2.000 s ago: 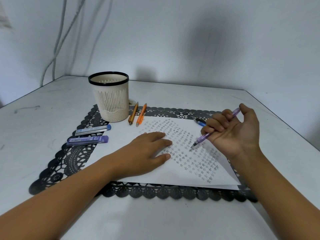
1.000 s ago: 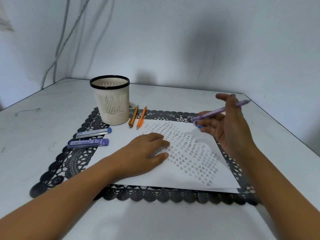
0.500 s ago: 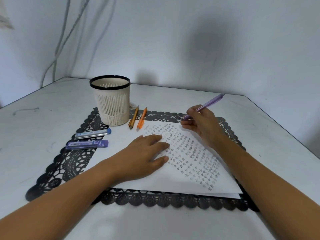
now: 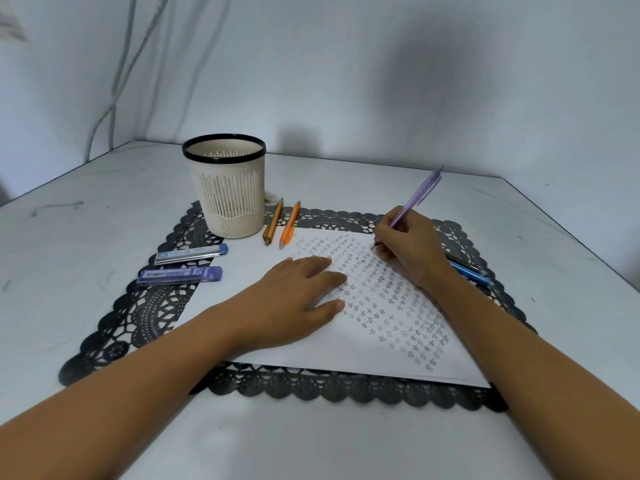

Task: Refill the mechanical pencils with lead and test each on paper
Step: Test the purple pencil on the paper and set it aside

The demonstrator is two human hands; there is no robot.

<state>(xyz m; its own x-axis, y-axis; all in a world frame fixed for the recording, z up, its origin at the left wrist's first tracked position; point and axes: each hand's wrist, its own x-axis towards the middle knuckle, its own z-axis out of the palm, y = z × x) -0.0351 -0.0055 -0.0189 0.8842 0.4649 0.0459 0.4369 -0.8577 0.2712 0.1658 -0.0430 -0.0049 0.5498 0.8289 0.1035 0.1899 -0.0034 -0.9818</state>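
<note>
Purple marks the one under test: the purple pencil (image 4: 415,195) leans in the right hand (image 4: 408,247), whose fingers pinch it low, with the tip at the one o'clock corner of the paper (image 4: 346,358). The left hand (image 4: 294,299) lies flat, fingers straight, pinning the sheet. Rows of small stars cover much of the paper, so testing looks well along. Whether the amber pencil (image 4: 273,221) and orange pencil (image 4: 290,225) at twelve o'clock, or the blue pencil (image 4: 471,273) at three, are refilled, I cannot tell. Two seconds ago the purple pencil was near mid-sheet; it has since moved to the far corner, and the left hand has stayed put.
</note>
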